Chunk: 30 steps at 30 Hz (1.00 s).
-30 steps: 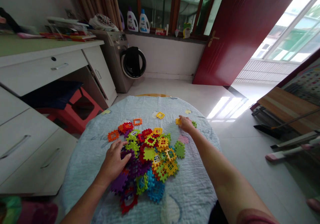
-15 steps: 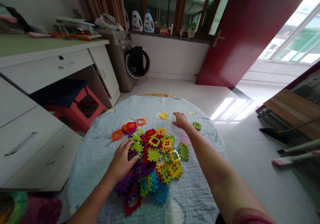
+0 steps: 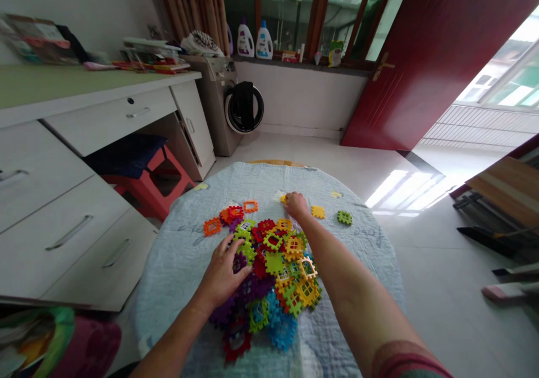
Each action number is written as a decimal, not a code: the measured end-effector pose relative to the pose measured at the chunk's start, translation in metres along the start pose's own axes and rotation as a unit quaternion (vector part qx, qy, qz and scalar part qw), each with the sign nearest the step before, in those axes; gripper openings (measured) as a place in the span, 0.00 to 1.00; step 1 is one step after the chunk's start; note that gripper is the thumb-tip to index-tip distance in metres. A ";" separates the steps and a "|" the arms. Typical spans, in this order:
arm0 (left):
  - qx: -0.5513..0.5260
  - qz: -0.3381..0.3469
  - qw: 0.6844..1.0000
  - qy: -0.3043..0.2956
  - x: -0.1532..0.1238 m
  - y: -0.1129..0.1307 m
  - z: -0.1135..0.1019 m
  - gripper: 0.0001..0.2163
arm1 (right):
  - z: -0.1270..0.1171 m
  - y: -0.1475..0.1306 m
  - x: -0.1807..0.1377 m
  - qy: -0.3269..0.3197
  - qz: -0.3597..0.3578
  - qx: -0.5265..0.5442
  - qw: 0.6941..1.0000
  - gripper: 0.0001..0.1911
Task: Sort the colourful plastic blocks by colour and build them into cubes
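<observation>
My right hand (image 3: pixel 297 205) reaches to the far part of the round table, its fingers curled down over a yellow interlocking block (image 3: pixel 283 199) that is mostly hidden beneath them. A solid yellow block (image 3: pixel 318 212) lies just right of that hand, and a green block (image 3: pixel 345 217) lies farther right. At the near left, my left hand (image 3: pixel 225 271) rests with fingers spread against the side of a heap of plastic interlocking blocks (image 3: pixel 274 263). Purple and lime green pieces are closest to its fingers. Orange blocks (image 3: pixel 212 227) lie beyond it, at the heap's far left.
A pale blue quilted cloth (image 3: pixel 177 271) covers the table. Left stand a white desk (image 3: pixel 84 215) and a red stool (image 3: pixel 168 181). A washing machine (image 3: pixel 214 103) with its door open is at the back, beside a windowsill holding detergent bottles (image 3: pixel 264 42). A red door (image 3: pixel 404 63) stands right.
My right hand has moved left onto the yellow block, and its fingers have closed down. The solid yellow block now shows beside my right wrist. My left hand stays by the heap. The view has swung left.
</observation>
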<state>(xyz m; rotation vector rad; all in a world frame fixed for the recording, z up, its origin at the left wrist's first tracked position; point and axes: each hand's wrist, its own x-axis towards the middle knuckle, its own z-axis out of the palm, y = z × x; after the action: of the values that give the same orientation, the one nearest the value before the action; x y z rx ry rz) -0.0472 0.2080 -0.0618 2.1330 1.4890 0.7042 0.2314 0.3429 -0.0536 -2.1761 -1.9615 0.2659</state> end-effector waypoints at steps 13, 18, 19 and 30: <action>0.007 -0.002 1.000 -0.003 -0.001 -0.001 0.001 0.25 | -0.046 0.086 -0.026 0.031 0.031 0.071 0.997 0.17; 0.012 0.004 1.000 -0.003 0.000 -0.001 0.000 0.25 | -0.034 0.102 -0.032 0.030 0.050 0.044 0.997 0.17; 0.014 0.004 1.000 -0.004 0.000 0.000 -0.001 0.25 | -0.031 0.104 -0.034 0.033 0.056 0.035 0.997 0.17; 0.021 0.012 1.000 -0.009 -0.002 0.003 -0.002 0.26 | -0.022 0.116 -0.052 -0.025 -0.004 -0.020 0.999 0.37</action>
<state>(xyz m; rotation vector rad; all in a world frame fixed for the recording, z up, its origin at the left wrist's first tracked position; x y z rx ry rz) -0.0470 0.2055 -0.0590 2.1861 1.4832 0.6676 0.3426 0.2793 -0.0634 -2.2075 -2.0175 0.2834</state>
